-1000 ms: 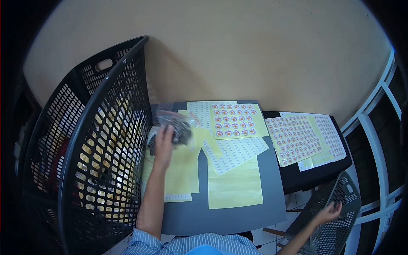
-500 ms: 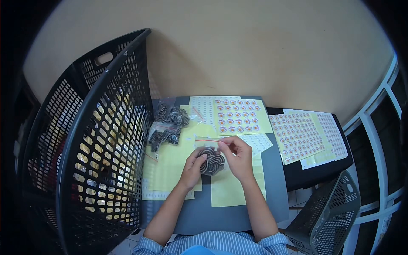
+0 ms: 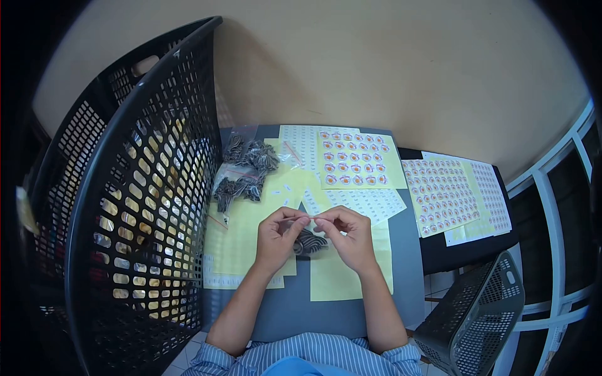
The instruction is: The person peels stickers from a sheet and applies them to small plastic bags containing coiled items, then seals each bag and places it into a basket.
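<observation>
A clear zip bag (image 3: 310,243) of dark, pale-striped curled pieces hangs between my hands over the table's middle. My left hand (image 3: 280,237) pinches its top edge between thumb and fingers. Close beside it, my right hand (image 3: 347,237) grips the same edge, the two thumbs nearly touching. Several similar bags (image 3: 241,185) lie at the table's back left, on yellow sheets. Behind my hands is a white label sheet (image 3: 370,203), and a yellow sheet with round orange-centred stickers (image 3: 354,160) lies beyond it.
A tall black perforated basket (image 3: 135,156) stands at the left, with yellowish packets showing through its holes. More sticker sheets (image 3: 442,197) lie on a black surface at the right. Below them is a grey-green perforated basket (image 3: 483,319). A wall rises behind the table.
Both hands came together over the table with one bag. My right hand moved from the right basket to the bag's top, and my left hand has since shifted up to that edge.
</observation>
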`<state>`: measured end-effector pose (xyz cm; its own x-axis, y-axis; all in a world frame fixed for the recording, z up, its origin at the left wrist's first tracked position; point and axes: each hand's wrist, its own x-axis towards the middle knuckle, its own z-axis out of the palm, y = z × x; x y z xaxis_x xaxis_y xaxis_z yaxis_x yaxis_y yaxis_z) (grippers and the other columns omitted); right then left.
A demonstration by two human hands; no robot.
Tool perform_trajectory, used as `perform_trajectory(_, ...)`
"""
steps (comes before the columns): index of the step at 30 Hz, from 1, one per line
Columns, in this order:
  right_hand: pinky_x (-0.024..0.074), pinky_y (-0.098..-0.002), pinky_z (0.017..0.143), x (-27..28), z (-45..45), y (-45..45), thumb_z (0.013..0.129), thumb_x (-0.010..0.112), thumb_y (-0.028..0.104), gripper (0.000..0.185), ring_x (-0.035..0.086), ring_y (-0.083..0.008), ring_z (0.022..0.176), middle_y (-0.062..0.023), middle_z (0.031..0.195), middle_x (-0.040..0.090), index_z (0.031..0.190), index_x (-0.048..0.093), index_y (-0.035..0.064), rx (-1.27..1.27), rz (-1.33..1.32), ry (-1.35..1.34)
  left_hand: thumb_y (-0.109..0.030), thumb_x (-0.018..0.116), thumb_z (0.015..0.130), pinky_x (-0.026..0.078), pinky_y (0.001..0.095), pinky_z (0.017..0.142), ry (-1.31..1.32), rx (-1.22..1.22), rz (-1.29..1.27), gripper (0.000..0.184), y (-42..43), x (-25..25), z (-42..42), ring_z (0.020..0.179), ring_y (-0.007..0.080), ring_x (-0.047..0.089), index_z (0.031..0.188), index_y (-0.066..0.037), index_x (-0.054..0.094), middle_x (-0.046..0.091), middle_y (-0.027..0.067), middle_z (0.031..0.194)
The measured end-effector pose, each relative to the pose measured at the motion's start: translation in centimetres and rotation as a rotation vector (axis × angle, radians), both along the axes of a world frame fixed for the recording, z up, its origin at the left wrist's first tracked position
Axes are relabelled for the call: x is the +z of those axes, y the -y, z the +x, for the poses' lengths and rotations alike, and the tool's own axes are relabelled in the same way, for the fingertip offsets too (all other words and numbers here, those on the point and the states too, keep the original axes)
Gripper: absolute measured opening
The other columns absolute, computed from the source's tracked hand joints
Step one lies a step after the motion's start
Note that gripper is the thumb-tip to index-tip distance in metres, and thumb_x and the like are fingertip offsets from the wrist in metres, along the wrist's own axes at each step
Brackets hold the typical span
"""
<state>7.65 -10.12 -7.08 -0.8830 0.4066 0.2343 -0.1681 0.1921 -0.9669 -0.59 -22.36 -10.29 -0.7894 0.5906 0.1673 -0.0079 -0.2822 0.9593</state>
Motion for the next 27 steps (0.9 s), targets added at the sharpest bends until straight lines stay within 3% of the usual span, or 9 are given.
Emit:
perform_trajectory(7, 0.0466, -0.021, 0.057, 0.0, 0.2, -0.7, 0.081, 0.052, 0.007, 0.015, 0.059, -0.0108, 0.069, -0.0079, 0.077, 0.062, 0.089, 0.062, -0.0014, 0.008, -0.019, 0.038, -0.01, 0.045, 0.086, 0.043, 0.0229, 0.074, -0.088, -0.036, -0.089, 0.019, 0.7, 1.5, -0.8, 0.077, 0.0117, 0.057, 0.095, 0.004, 0.057, 0.062, 0.0084, 0.082)
perform_trajectory(17, 0.0487, -0.023, 0.058, 0.5, 0.4, -0.1, 0.08, 0.053, 0.005, 0.014, 0.06, -0.0116, 0.067, -0.0089, 0.075, 0.063, 0.088, 0.062, -0.0014, -0.024, -0.06, 0.053, -0.008, 0.047, 0.085, 0.045, 0.0224, 0.071, -0.19, 0.01, -0.158, 0.017, 1.6, 1.4, -1.8, 0.076, 0.0118, 0.058, 0.091, 0.004, 0.058, 0.062, 0.0089, 0.081)
perform_trajectory(23, 0.0485, -0.0219, 0.056, 0.8, 0.3, 0.6, 0.079, 0.053, 0.003, 0.012, 0.061, -0.012, 0.064, -0.0082, 0.07, 0.062, 0.084, 0.062, -0.0029, -0.106, -0.036, 0.012, -0.011, 0.046, 0.086, 0.044, 0.0219, 0.069, -0.148, -0.019, -0.083, 0.017, 1.3, 1.3, -1.4, 0.075, 0.0093, 0.056, 0.091, 0.002, 0.056, 0.06, 0.0074, 0.08)
perform_trajectory(25, 0.0483, -0.0213, 0.055, 0.4, 0.2, 0.6, 0.08, 0.052, 0.003, 0.011, 0.061, -0.0121, 0.065, -0.008, 0.071, 0.061, 0.083, 0.061, -0.0028, -0.179, 0.023, -0.03, -0.012, 0.047, 0.086, 0.043, 0.0213, 0.068, 0.021, -0.07, 0.005, 0.017, 0.8, 1.7, -0.9, 0.08, 0.0092, 0.055, 0.095, 0.001, 0.053, 0.059, 0.0075, 0.087)
perform_trajectory(27, 0.0479, -0.021, 0.054, 0.5, 0.2, 0.5, 0.079, 0.053, 0.003, 0.01, 0.06, -0.012, 0.064, -0.0077, 0.072, 0.061, 0.083, 0.061, -0.0024, -0.2, -0.029, -0.074, -0.011, 0.047, 0.086, 0.043, 0.0241, 0.075, 0.033, -0.108, -0.023, 0.017, 0.9, 1.8, -0.6, 0.085, 0.01, 0.053, 0.096, 0.002, 0.052, 0.058, 0.0075, 0.092)
